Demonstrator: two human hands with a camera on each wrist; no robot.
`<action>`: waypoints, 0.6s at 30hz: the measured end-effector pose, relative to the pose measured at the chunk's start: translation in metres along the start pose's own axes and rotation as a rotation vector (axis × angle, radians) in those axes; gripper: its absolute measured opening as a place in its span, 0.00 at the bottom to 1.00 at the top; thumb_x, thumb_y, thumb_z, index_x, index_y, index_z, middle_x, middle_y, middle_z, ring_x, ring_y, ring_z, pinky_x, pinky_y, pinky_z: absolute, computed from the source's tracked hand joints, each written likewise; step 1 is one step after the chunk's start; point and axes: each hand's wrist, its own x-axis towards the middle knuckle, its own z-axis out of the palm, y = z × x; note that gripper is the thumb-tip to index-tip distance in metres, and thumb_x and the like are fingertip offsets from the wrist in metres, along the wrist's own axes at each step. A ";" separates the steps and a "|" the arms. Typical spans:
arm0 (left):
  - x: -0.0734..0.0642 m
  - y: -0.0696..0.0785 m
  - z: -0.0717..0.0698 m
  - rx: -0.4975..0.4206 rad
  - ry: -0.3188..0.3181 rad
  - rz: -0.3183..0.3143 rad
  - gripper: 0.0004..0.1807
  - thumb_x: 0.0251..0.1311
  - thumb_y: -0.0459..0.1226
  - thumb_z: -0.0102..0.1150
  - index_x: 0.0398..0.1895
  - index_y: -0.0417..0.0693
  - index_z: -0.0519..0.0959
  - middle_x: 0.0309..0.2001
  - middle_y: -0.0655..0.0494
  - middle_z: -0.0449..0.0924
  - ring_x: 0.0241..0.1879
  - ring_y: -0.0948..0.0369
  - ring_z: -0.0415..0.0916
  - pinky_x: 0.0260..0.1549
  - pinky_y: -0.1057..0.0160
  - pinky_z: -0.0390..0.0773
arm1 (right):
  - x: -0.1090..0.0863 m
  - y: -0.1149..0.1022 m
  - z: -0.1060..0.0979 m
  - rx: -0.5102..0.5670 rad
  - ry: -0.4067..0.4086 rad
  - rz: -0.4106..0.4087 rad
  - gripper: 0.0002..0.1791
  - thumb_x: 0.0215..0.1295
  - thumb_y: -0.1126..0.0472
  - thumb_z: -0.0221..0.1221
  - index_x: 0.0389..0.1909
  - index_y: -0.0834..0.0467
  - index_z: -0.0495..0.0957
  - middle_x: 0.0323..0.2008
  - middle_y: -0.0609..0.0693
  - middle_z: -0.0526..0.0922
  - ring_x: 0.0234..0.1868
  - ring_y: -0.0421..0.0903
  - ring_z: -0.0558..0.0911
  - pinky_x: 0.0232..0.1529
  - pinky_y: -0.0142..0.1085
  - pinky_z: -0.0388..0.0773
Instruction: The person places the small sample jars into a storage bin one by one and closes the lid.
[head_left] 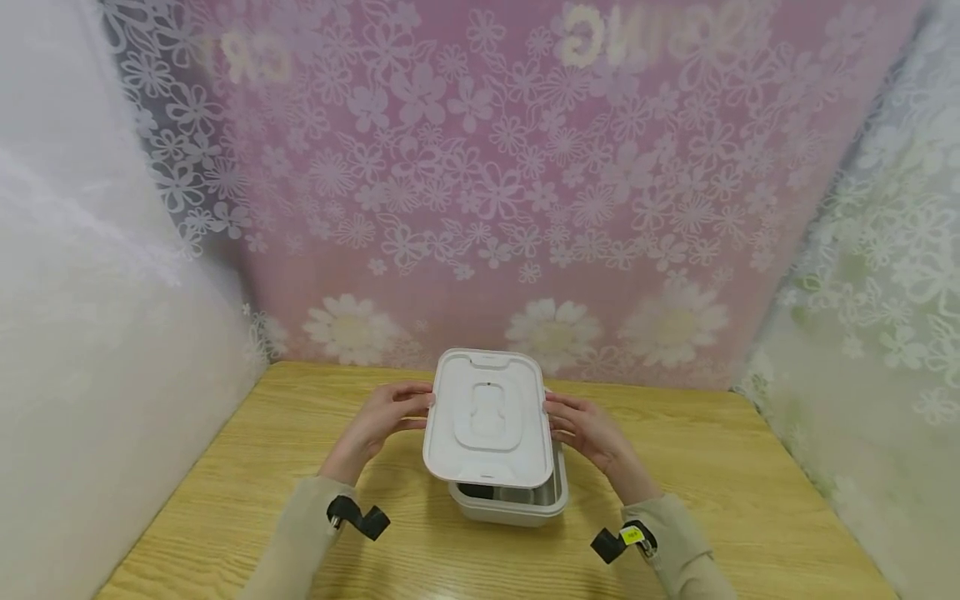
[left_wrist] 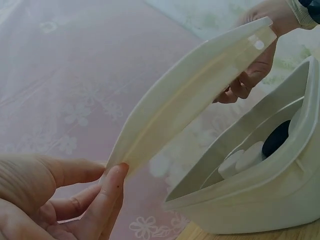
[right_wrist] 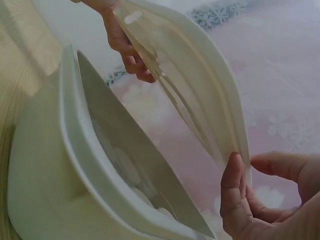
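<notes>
A white rectangular lid (head_left: 487, 462) hangs over a white box (head_left: 510, 515), covering most of its opening in the head view. My left hand (head_left: 386, 417) pinches the lid's left edge between thumb and fingers, while my right hand (head_left: 588, 427) pinches the right edge. Both wrist views show a gap between lid and box rim. Inside the box, the left wrist view shows a dark rounded object (left_wrist: 276, 139) beside pale rounded ones (left_wrist: 250, 156). The lid hides much of the contents from above.
The box stands on a wood-grain table (head_left: 247, 475). Behind the table's far edge hangs a pink flowered curtain (head_left: 480, 208), with pale sheeting (head_left: 97, 292) on the left and flowered sheeting (head_left: 885, 350) on the right.
</notes>
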 end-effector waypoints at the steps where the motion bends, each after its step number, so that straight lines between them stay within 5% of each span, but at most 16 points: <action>1: 0.001 0.000 0.001 0.004 -0.003 -0.002 0.23 0.72 0.37 0.59 0.65 0.32 0.74 0.56 0.40 0.79 0.47 0.57 0.83 0.49 0.58 0.84 | 0.000 -0.001 -0.002 -0.008 -0.004 0.002 0.33 0.78 0.61 0.53 0.74 0.75 0.55 0.42 0.43 0.83 0.40 0.36 0.84 0.45 0.30 0.82; 11: 0.006 0.005 0.008 0.012 -0.015 0.012 0.24 0.72 0.39 0.60 0.64 0.34 0.75 0.57 0.41 0.79 0.51 0.56 0.82 0.49 0.56 0.84 | 0.001 -0.013 -0.010 -0.120 0.004 -0.039 0.33 0.75 0.64 0.55 0.72 0.77 0.56 0.43 0.45 0.83 0.41 0.39 0.83 0.45 0.35 0.84; 18: 0.009 0.009 0.012 -0.021 0.019 0.020 0.23 0.71 0.39 0.61 0.62 0.33 0.76 0.55 0.42 0.80 0.47 0.58 0.82 0.49 0.55 0.84 | -0.006 -0.023 -0.006 -0.145 0.072 -0.132 0.23 0.72 0.67 0.58 0.63 0.74 0.66 0.37 0.43 0.81 0.38 0.38 0.83 0.39 0.35 0.85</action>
